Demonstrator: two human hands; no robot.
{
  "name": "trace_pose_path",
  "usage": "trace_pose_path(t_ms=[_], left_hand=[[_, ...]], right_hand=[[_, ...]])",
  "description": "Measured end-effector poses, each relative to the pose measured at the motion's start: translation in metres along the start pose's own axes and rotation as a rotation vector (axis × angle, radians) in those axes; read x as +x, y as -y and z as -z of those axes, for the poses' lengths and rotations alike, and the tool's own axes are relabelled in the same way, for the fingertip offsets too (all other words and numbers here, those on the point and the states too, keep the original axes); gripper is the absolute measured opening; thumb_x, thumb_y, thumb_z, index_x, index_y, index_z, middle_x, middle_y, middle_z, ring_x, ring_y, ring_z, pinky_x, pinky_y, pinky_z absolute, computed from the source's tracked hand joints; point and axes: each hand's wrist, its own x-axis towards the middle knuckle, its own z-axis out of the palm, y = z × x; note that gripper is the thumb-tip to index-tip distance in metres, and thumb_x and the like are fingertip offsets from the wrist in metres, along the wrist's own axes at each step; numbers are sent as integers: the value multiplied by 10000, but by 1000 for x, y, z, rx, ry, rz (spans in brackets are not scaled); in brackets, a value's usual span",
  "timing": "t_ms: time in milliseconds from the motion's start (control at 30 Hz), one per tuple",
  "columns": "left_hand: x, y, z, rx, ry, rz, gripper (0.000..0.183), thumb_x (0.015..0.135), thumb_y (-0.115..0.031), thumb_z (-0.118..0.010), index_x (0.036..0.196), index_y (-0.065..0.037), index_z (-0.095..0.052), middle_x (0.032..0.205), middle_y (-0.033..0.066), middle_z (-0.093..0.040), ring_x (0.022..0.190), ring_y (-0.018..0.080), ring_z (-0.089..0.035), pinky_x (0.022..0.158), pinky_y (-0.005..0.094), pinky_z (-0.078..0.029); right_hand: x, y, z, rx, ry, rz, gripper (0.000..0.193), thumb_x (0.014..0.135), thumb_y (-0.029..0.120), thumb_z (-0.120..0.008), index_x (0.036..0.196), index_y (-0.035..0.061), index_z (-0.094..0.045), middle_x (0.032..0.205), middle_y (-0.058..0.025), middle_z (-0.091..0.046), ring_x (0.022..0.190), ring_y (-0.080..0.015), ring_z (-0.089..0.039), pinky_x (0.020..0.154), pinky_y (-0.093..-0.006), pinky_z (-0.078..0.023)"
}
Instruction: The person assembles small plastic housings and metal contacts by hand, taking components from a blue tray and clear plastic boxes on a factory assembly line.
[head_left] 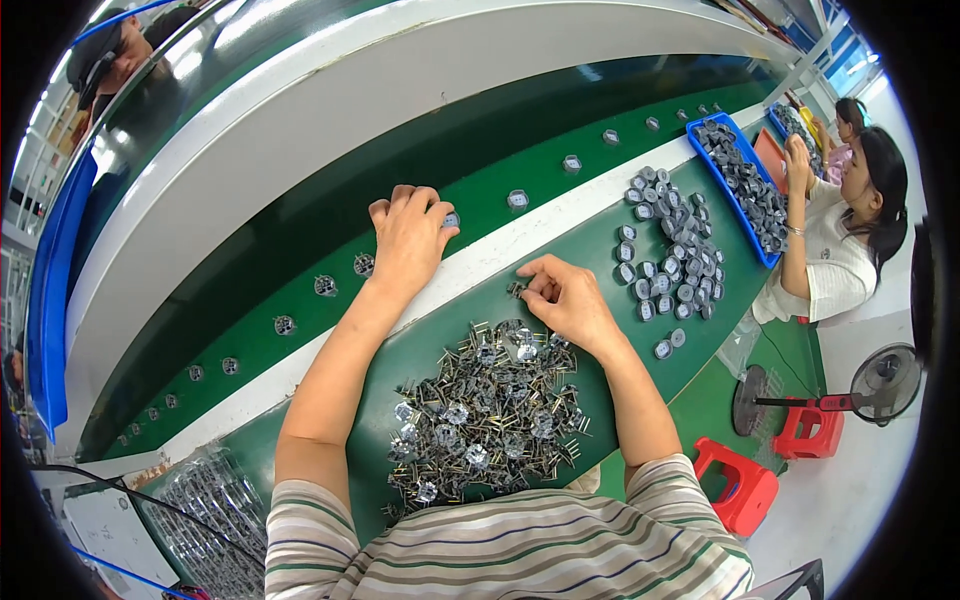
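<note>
Toward eleven o'clock, the left hand (408, 238) is touching a grey cap (451, 220) at the green belt (545, 183), its grip unclear; separately, toward three, the right hand (568, 302) is pinching a pronged part (515, 290). Light, steady pressure should be sparing the part from bending.

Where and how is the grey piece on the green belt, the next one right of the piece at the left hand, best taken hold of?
I'd take the grey piece by its side wall, thumb and fingers on opposite edges, the left hand coming from above: it looks low and roundish, pale face up, with bare green belt around it.
</note>
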Motion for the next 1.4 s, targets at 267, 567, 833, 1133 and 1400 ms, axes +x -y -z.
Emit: trace_pose_path(t_ms=[267,567,833,1133,1400], left_hand=[[-14,-38,19,-360,105,-135,270,791,-222,-873,1028,-142,-771,1077,12,-671,1122,232,-572,937,415,-350],[-24,-42,4,-608,332,-63,329,780,-210,-895,1048,-132,-721,1061,35,-658,1082,245,-598,942,392,-380],[-25,-46,2,-601,320,-85,336,765,-213,-910,1017,-118,-709,1061,41,-653,1080,254,-600,939,395,-385],[-24,-47,2,-599,327,-73,332,749,-210,-911,1015,-114,-736,1052,44,-659,1074,259,-612,954,403,-393],[-2,-4,28,-257,134,100,312,743,-200,-907,1002,-90,-775,1029,63,-666,1085,272,-618,961,447,-409]], right_hand=[[-5,0,14,-242,62,64,305,842,10,-783,1141,36,-732,754,-48,-615,658,-164,-582,638,-331,-508],[1,-11,8,-232,-13,87,161,858,76,-818,989,16,-746,851,-92,-636,784,-273,-659,710,-390,-537],[18,-18,-12,-141,-121,308,121,865,33,-814,937,7,-721,899,-72,-671,781,-222,-622,680,-356,-503],[10,-16,-16,-292,-155,405,159,839,44,-793,962,59,-693,925,-86,-650,944,-315,-650,801,-431,-531],[-19,-41,42,-784,-528,287,621,888,114,-787,1452,27,-542,1535,-240,-496,1451,-458,-441,1216,-584,-340]])
